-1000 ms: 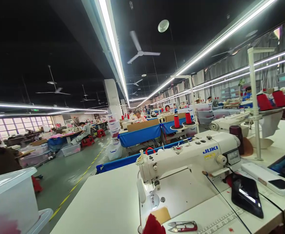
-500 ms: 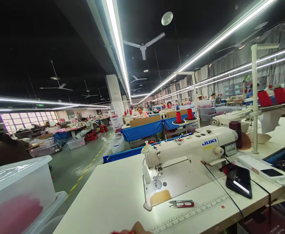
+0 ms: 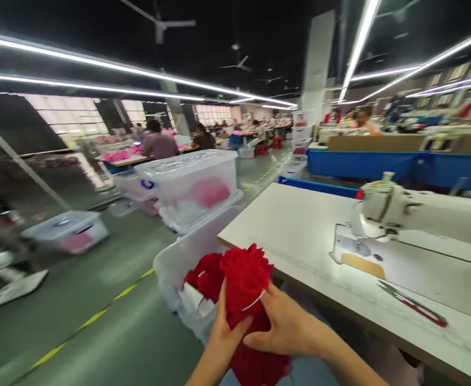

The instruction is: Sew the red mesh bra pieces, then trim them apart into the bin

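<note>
Both my hands hold a bundle of red fabric (image 3: 245, 279) low in the middle of the view. My left hand (image 3: 224, 335) grips it from below on the left. My right hand (image 3: 286, 324) closes around its right side, where a thin white band crosses the cloth. The bundle hangs over an open clear plastic bin (image 3: 181, 257) that holds more red fabric and stands beside the white sewing table (image 3: 300, 225).
A white sewing machine (image 3: 396, 206) stands on the table with thread snips (image 3: 414, 305) near the front edge. A lidded clear bin (image 3: 191, 182) sits behind the open one. More bins stand on the green floor at left. People work at distant tables.
The view has swung left and down from the sewing machine to the bins beside the table. My hands and the red fabric bundle have come fully into view.
</note>
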Demonstrator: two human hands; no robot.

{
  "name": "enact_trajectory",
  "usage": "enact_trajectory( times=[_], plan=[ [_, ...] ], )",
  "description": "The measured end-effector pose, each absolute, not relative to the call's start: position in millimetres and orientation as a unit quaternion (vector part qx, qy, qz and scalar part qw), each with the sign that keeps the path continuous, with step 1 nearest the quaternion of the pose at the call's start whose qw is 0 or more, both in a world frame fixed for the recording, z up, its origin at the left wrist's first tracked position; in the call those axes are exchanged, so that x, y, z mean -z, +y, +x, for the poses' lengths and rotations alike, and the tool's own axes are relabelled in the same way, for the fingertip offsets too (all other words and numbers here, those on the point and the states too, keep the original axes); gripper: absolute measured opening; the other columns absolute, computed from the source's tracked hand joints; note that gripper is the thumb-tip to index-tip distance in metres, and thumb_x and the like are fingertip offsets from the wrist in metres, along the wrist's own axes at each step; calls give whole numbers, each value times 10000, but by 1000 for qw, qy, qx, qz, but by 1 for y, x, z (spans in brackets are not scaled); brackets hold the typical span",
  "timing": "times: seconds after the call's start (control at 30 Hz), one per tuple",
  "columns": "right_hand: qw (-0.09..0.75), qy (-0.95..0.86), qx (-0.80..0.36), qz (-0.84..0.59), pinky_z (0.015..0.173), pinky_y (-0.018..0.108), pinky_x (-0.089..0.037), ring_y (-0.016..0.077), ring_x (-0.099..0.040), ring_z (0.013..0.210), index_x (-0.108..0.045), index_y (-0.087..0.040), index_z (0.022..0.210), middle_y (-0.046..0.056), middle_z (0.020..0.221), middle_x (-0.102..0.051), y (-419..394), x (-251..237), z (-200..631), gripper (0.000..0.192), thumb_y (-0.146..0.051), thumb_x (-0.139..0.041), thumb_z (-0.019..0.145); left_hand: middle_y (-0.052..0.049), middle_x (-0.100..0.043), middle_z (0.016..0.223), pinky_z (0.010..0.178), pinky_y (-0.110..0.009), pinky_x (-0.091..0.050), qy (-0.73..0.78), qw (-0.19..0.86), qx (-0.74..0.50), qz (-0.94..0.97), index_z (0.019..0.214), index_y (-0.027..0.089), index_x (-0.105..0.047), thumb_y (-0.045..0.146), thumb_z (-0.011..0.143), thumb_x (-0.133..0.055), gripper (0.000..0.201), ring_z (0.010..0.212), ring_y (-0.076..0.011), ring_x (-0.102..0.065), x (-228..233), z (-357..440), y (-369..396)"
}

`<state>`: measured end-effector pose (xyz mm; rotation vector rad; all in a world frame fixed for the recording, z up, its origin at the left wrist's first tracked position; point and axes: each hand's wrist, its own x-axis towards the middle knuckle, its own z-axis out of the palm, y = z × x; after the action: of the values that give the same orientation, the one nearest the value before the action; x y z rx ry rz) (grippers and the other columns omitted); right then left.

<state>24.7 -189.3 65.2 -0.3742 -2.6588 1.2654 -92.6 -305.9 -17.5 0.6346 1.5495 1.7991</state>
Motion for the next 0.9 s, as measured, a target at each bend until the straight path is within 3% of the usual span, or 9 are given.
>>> enact_trajectory(
  times=[0.1,0.2,0.33,0.4,0.53,0.6,0.67,0.77,0.9],
  plan=[
    [-8,-919,-372,-129,1096,505,-386,368,-434,1354,-540,-125,1375,222,1512,-387,-191,-46,25,659,-318,-698,764,-129,-603,1363,1047,-439,-476,498,444,-732,141,1510,240,-311,413,623,-874,1065,1197,-322,-616,18,-110,-325],
    [-19,-912,-398,-92,1129,449,-378,303,-412,1396,-445,-128,1459,194,1585,-291,-194,-14,29,660,-349,-579,853,-156,-646,1294,973,-422,-533,537,376,-754,46,1499,186,-327,401,675,-836,993,1078,-299,-682,17,-132,-331],
    [-30,-908,-413,-64,1132,450,-383,282,-478,1350,-563,-113,1360,187,1513,-426,-195,12,32,552,-374,-498,878,-146,-522,1448,987,-417,-524,610,282,-740,18,1557,250,-174,422,843,-690,898,1144,-258,-653,12,-178,-318],
    [-47,-896,-437,-56,1106,460,-416,289,-529,1300,-594,-107,1325,194,1459,-492,-192,14,28,551,-396,-487,869,-144,-492,1475,1037,-426,-482,632,273,-725,29,1550,261,-220,397,869,-672,829,1192,-258,-625,10,-206,-313],
    [-45,-825,-554,-101,982,462,-522,309,-626,1170,-626,-147,1255,197,1372,-576,-181,23,14,576,-506,-540,812,-115,-283,1604,1184,-343,-271,698,195,-688,31,1518,224,-312,222,814,-738,824,1446,-250,-338,20,-255,-320],
    [-43,-761,-625,-169,988,470,-523,329,-632,1166,-610,-172,1230,187,1360,-594,-172,40,5,644,-593,-618,742,-164,-167,1627,1188,-347,-227,725,159,-670,-1,1518,109,-261,232,856,-691,799,1487,-280,-213,34,-268,-331],
    [-35,-695,-670,-258,1022,494,-502,358,-609,1197,-559,-177,1254,188,1394,-569,-159,66,-5,779,-664,-687,659,-189,-264,1575,1145,-435,-308,739,155,-654,-45,1461,55,-339,285,928,-611,641,1426,-316,-328,52,-273,-340],
    [5,-602,-713,-361,1027,523,-505,382,-580,1231,-406,-182,1366,217,1433,-512,-129,111,-27,987,-713,-733,601,-123,-530,1362,988,-499,-489,733,189,-644,-105,1295,142,-541,322,938,-609,406,1189,-272,-567,78,-274,-338],
    [27,-674,-676,-296,961,605,-532,368,-626,1156,-357,-404,1440,99,1315,-607,-88,145,-71,860,-775,-594,702,-95,-603,1223,878,-435,-553,710,219,-648,-164,1239,162,-569,339,938,-608,351,1043,-226,-625,96,-281,-322]
  ],
)
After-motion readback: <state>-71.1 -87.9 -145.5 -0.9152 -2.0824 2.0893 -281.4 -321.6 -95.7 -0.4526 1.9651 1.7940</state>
